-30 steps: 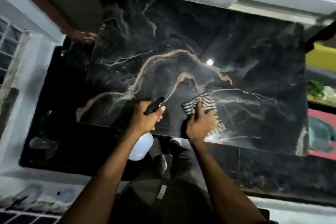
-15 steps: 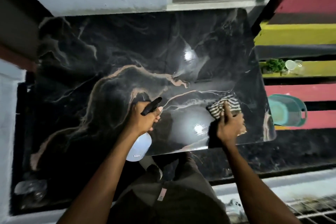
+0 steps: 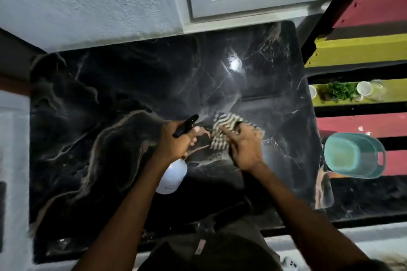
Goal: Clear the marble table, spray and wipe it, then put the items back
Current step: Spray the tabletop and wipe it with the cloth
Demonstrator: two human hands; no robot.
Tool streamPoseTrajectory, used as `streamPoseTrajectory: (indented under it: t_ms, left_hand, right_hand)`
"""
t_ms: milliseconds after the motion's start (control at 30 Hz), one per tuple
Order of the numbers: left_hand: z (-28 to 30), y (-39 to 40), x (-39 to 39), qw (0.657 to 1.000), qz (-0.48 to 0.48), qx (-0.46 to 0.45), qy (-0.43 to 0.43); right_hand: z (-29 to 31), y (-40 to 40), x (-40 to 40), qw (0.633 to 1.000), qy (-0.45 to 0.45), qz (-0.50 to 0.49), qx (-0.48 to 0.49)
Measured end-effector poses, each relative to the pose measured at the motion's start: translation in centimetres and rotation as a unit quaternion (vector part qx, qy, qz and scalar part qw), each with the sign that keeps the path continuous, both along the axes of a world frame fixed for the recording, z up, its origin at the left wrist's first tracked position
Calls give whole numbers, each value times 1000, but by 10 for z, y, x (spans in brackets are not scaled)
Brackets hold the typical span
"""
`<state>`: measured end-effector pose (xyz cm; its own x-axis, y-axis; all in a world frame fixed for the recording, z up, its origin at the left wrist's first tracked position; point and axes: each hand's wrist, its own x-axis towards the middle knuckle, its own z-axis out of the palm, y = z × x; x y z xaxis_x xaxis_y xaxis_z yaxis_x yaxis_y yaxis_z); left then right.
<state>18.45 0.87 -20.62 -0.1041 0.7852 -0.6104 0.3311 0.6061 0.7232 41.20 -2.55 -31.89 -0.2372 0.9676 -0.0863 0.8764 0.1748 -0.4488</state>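
The black marble table [image 3: 114, 99] with tan veins fills the middle of the view and carries nothing but the cloth. My left hand [image 3: 179, 142] grips a spray bottle [image 3: 172, 177] with a white body and a black nozzle pointing right, over the table's near middle. Just to its right, my right hand [image 3: 243, 149] presses a striped black-and-white cloth [image 3: 222, 132] flat on the marble. The two hands are almost touching. A faint mist hangs at the nozzle tip.
A grey wall and a window frame [image 3: 198, 6] run along the table's far edge. To the right, a striped red, yellow and black bench [image 3: 363, 50] holds a teal plastic bucket [image 3: 352, 154], a small green plant [image 3: 340, 91] and white cups [image 3: 363, 88].
My right hand has slid the cloth leftwards from near the table's right edge back towards the spray bottle. The left hand keeps its grip on the bottle over the same area.
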Motion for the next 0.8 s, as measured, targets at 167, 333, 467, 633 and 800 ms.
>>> streamPoseTrajectory:
  t_ms: [167,333,467,633,800]
  left_hand:
    - [-5,22,4,1000,13,-6,-21]
    - [-5,46,18,1000,10,12,2]
    - [-3,65,35,1000,17,22,-7]
    - [-2,75,47,999,22,32,-24]
    - [-9,69,41,999,31,23,-17]
  right_hand:
    - [-2,105,87,931,-64,-360,-24]
    - [8,159,4,963,-76,-246,-82]
    - [13,157,-6,999,-42,21,-19]
    - [-1,208,97,971,-67,-226,30]
    - [5,283,97,921,-91,-370,-78]
